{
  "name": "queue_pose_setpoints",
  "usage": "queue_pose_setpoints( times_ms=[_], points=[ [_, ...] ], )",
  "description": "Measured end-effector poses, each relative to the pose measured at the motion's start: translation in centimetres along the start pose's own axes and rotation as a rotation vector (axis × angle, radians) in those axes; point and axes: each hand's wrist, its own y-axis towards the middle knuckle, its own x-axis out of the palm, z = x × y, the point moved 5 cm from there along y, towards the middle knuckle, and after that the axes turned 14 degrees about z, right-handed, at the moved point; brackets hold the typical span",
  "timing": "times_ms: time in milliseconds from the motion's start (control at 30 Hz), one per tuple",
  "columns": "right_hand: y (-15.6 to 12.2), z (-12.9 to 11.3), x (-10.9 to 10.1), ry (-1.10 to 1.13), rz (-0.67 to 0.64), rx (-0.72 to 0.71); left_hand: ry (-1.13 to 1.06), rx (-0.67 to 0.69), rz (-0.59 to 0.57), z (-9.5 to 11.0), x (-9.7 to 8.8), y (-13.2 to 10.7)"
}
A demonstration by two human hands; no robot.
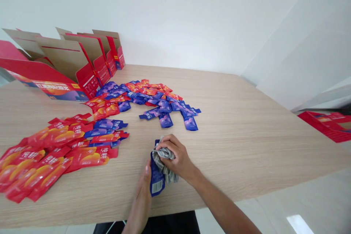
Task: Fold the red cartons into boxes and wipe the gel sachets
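Note:
A dark blue pouch [155,172] with a white barcode faces up above the table near its front edge. My left hand [143,192] grips the pouch along its left side, thumb towards me and the other fingers hidden. Bunched in my right hand [178,156] is a grey striped cloth [164,154], pressed against the upper part of the pouch. Farther back lies a loose spread of small blue and red pouches [161,102]. To the left, larger red pouches [59,135] overlap in a heap, with a few blue ones among them.
Several open red cardboard boxes [63,89] stand in a row at the back left, flaps raised. The wooden table [246,128] meets a white wall [192,18] behind. Off its right side, a red open box [326,124] shows at the picture's edge.

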Motion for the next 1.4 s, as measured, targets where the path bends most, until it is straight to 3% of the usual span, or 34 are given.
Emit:
queue_pose_setpoints(
  times_ms=[167,267,333,467,567,633,767,867,1033,1200,1300,1400],
  points=[
    [-1.5,-1.3,2.0,0.038,-0.298,-0.165,-0.104,-0.182,0.168,2.2,1.5,-0.1],
    [-2.1,-1.6,2.6,0.014,-0.369,-0.246,-0.147,-0.279,0.174,3.0,1.8,0.2],
    [-1.9,-1.3,2.5,-0.009,-0.324,-0.215,-0.144,-0.277,0.116,2.6,1.9,0.5],
    [-0.7,-0.3,1.2,-0.035,-0.073,-0.028,-0.109,-0.197,-0.021,0.4,2.0,0.6],
    [-0.2,0.0,0.4,-0.035,0.029,0.041,-0.098,-0.183,-0.064,-0.6,2.3,0.2],
    [-0.2,-0.1,0.5,-0.012,-0.012,0.03,-0.099,-0.22,-0.047,-0.4,2.4,0.1],
    [-1.2,-0.6,1.9,0.031,-0.295,-0.11,-0.163,-0.254,0.037,1.6,2.1,0.6],
    [-2.1,-0.9,2.6,0.034,-0.408,-0.202,-0.155,-0.273,0.012,2.3,2.0,1.1],
    [-1.2,-0.6,1.7,-0.016,-0.214,-0.056,-0.11,-0.187,0.037,0.8,1.4,1.0],
    [-0.3,-0.1,0.2,-0.022,0.023,0.032,0.021,0.036,-0.072,-0.2,2.3,0.7],
    [-0.2,0.1,0.1,-0.009,0.031,0.057,0.047,0.117,-0.034,0.5,2.5,0.7],
    [-0.4,-0.4,0.8,0.044,-0.094,-0.001,-0.032,0.063,-0.037,1.6,2.8,0.8]
  ],
)
